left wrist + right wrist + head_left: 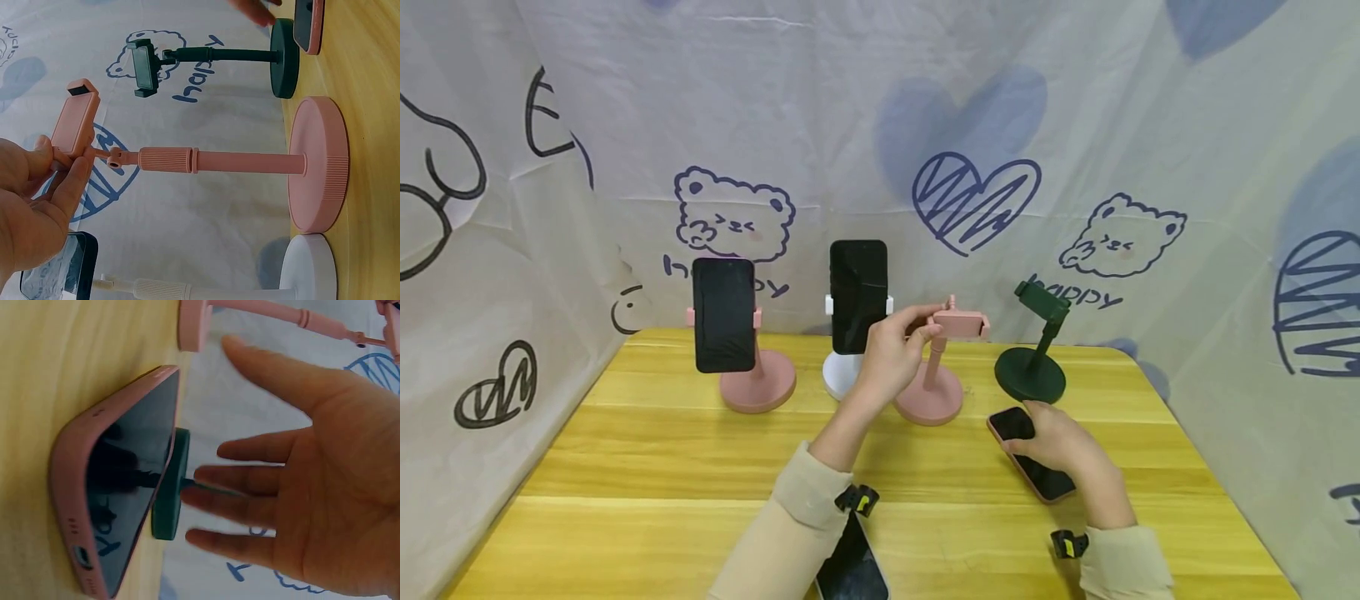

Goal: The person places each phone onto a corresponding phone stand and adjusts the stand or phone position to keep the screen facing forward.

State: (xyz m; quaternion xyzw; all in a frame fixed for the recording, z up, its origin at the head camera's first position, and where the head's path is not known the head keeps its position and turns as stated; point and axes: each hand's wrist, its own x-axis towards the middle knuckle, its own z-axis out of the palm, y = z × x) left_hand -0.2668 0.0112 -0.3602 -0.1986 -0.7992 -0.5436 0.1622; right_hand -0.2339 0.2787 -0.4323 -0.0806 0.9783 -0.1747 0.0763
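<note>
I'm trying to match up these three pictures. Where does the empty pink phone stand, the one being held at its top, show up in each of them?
Head view: the empty pink phone stand is centre, its clamp pinched by the left hand.
Left wrist view: it lies sideways across the middle, base at right.
Right wrist view: only its base and stem show along the top edge.
Shared landmark: the dark green stand.

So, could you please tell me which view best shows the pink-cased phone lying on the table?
The right wrist view: the pink-cased phone fills it. The head view has it partly under the right hand; the left wrist view catches only an edge.
</note>
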